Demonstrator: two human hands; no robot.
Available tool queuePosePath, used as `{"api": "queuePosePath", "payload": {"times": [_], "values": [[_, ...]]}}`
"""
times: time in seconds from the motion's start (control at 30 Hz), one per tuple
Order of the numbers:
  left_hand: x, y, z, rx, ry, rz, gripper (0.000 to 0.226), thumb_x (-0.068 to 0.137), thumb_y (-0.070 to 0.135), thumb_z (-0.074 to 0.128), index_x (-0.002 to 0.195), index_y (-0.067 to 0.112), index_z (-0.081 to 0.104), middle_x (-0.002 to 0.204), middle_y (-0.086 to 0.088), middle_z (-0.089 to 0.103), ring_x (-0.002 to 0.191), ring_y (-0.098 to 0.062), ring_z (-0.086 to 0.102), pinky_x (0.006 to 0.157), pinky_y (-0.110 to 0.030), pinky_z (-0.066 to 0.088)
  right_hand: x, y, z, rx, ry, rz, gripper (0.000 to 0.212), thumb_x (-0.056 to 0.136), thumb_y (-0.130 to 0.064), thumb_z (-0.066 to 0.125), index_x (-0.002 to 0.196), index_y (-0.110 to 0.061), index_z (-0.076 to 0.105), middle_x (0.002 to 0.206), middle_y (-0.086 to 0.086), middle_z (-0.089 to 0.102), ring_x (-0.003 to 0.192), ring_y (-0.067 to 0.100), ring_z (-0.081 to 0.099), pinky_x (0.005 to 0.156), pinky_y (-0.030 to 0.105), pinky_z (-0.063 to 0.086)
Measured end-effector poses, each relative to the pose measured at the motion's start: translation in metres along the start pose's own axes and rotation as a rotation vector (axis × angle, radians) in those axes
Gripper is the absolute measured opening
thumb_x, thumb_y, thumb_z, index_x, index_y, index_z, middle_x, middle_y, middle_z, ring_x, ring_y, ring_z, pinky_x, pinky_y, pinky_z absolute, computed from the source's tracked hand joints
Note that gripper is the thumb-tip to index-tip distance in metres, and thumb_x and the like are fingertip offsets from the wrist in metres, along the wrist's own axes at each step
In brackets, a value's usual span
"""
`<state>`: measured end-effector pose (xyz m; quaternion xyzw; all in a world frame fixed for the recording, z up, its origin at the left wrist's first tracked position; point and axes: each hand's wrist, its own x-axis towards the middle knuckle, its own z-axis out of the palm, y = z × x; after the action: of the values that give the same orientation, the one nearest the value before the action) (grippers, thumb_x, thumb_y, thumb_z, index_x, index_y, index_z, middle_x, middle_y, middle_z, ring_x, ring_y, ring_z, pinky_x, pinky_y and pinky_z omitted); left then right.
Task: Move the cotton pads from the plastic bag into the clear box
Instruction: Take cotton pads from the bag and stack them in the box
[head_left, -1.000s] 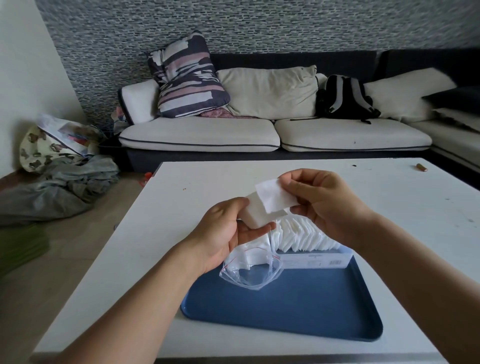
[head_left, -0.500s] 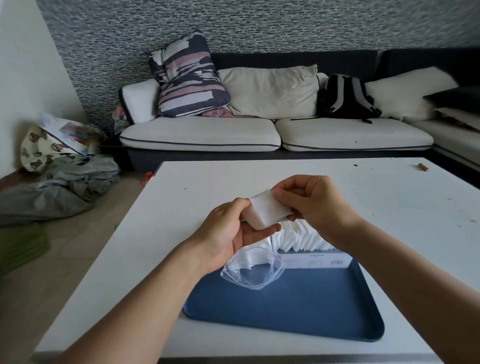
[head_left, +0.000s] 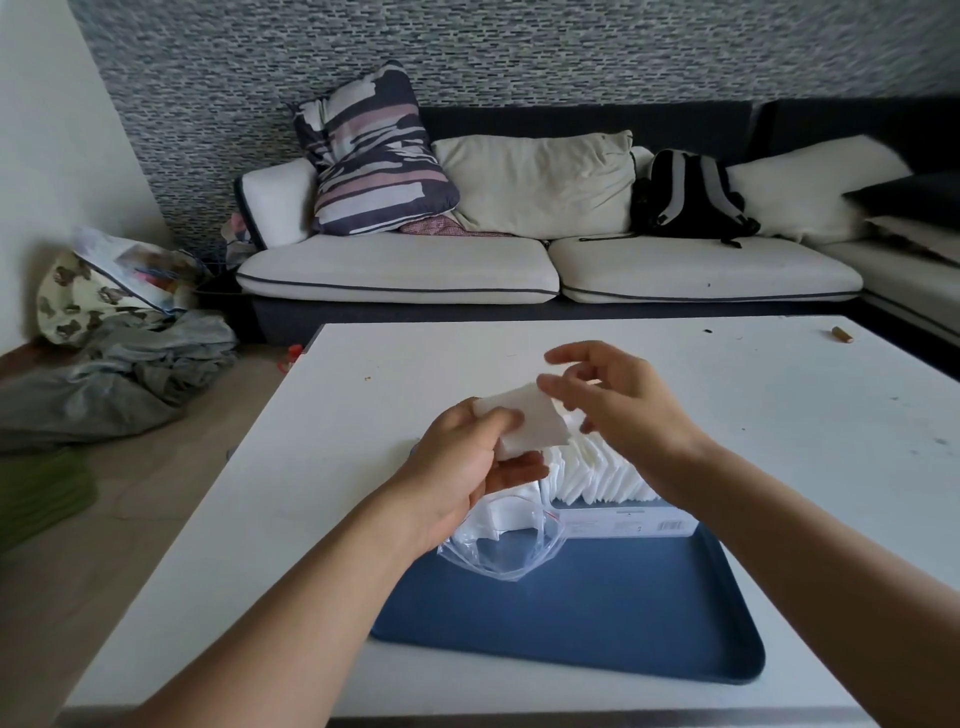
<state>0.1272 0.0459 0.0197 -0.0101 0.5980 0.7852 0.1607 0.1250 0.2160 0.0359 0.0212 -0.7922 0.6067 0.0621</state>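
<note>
Clearly the cotton pads (head_left: 527, 426) are light, soft and limp; a gentle pinch on one edge should lift them, and a hard squeeze would crumple them. The left hand (head_left: 470, 470) is closed on a small stack of them, thumb on top, fingers beneath, above the plastic bag (head_left: 501, 553). More pads remain in that bag. The right hand (head_left: 618, 400) hovers just beside the stack, fingers spread and holding nothing. A row of pads already stands in the clear box (head_left: 623, 522), on the blue tray (head_left: 571, 623) near the worktop's (head_left: 779, 415) front edge.
</note>
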Motion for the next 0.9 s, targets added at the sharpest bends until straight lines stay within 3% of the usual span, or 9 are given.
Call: {"api": "queuePosePath", "payload": {"times": [0.07, 0.1, 0.23, 0.33, 0.43, 0.57, 0.7, 0.83, 0.9], "values": [[-0.001, 0.001, 0.005, 0.077, 0.027, 0.05, 0.016, 0.1, 0.011, 0.053, 0.112, 0.004, 0.058, 0.091, -0.015, 0.064, 0.065, -0.022, 0.065, 0.059, -0.032, 0.058, -0.002, -0.004, 0.003, 0.119, -0.085, 0.138, 0.059, 0.082, -0.052, 0.074, 0.13, -0.022, 0.058, 0.118, 0.004, 0.066, 0.106, 0.019, 0.065, 0.084, 0.035, 0.056], [-0.002, 0.001, 0.009, 0.111, 0.039, 0.076, 0.018, 0.1, 0.013, 0.05, 0.115, 0.005, 0.055, 0.094, -0.016, 0.062, 0.066, -0.023, 0.062, 0.057, -0.032, 0.056, -0.005, -0.005, 0.008, 0.221, -0.13, 0.206, 0.065, 0.081, -0.056, 0.072, 0.132, -0.018, 0.056, 0.12, 0.007, 0.066, 0.108, 0.023, 0.066, 0.087, 0.038, 0.058], [0.002, -0.01, 0.026, 0.267, 0.13, 0.208, 0.03, 0.1, 0.035, 0.039, 0.121, 0.016, 0.047, 0.112, -0.016, 0.063, 0.089, -0.026, 0.066, 0.068, -0.039, 0.057, -0.015, -0.008, 0.039, 0.49, -0.075, 0.313, 0.051, 0.096, -0.048, 0.06, 0.123, -0.004, 0.057, 0.087, 0.011, 0.066, 0.071, 0.019, 0.068, 0.058, 0.029, 0.053], [0.005, -0.017, 0.031, 0.334, 0.233, 0.373, 0.025, 0.102, 0.03, 0.037, 0.122, 0.016, 0.045, 0.111, -0.003, 0.06, 0.094, -0.01, 0.06, 0.074, -0.022, 0.051, -0.013, -0.005, 0.043, 0.499, -0.054, 0.311, 0.056, 0.096, -0.05, 0.058, 0.126, -0.003, 0.057, 0.103, 0.021, 0.071, 0.095, 0.031, 0.073, 0.082, 0.045, 0.058], [0.014, -0.014, 0.032, 0.357, 0.277, 0.447, 0.018, 0.107, 0.02, 0.03, 0.12, 0.016, 0.043, 0.11, -0.002, 0.056, 0.091, -0.006, 0.056, 0.065, -0.009, 0.046, -0.009, -0.006, 0.034, 0.489, -0.13, 0.251, 0.049, 0.096, -0.042, 0.061, 0.118, 0.002, 0.065, 0.103, 0.02, 0.071, 0.1, 0.027, 0.073, 0.09, 0.037, 0.058], [0.034, -0.013, 0.033, 0.312, 0.275, 0.443, 0.022, 0.107, 0.019, 0.032, 0.126, 0.02, 0.043, 0.123, -0.01, 0.056, 0.103, -0.019, 0.059, 0.084, -0.032, 0.054, 0.004, 0.001, 0.026, 0.431, -0.149, 0.174, 0.042, 0.097, -0.034, 0.063, 0.118, 0.002, 0.065, 0.113, 0.023, 0.072, 0.105, 0.031, 0.072, 0.077, 0.031, 0.061], [0.057, -0.015, 0.036, 0.315, 0.204, 0.303, 0.024, 0.105, 0.024, 0.042, 0.129, 0.025, 0.043, 0.116, -0.006, 0.057, 0.101, -0.018, 0.06, 0.078, -0.031, 0.054, 0.026, 0.012, -0.001, 0.299, -0.2, 0.252, 0.034, 0.097, -0.03, 0.065, 0.117, -0.002, 0.066, 0.105, 0.016, 0.074, 0.095, 0.024, 0.074, 0.084, 0.036, 0.062], [0.082, -0.025, 0.025, 0.752, 0.191, 0.347, 0.024, 0.097, 0.028, 0.055, 0.118, 0.017, 0.06, 0.114, 0.001, 0.063, 0.097, -0.011, 0.059, 0.076, -0.019, 0.046, 0.045, 0.031, -0.029, 0.311, 0.016, 0.403, 0.028, 0.095, -0.02, 0.068, 0.116, -0.001, 0.06, 0.1, 0.015, 0.065, 0.083, 0.023, 0.067, 0.072, 0.032, 0.061], [0.089, -0.035, 0.02, 1.068, 0.136, 0.374, 0.025, 0.093, 0.029, 0.06, 0.114, 0.016, 0.064, 0.122, 0.002, 0.06, 0.107, -0.016, 0.056, 0.084, -0.026, 0.048, 0.051, 0.04, -0.039, 0.368, 0.138, 0.472, 0.022, 0.095, -0.018, 0.068, 0.109, -0.004, 0.057, 0.1, 0.017, 0.062, 0.081, 0.026, 0.065, 0.068, 0.032, 0.058]]}}
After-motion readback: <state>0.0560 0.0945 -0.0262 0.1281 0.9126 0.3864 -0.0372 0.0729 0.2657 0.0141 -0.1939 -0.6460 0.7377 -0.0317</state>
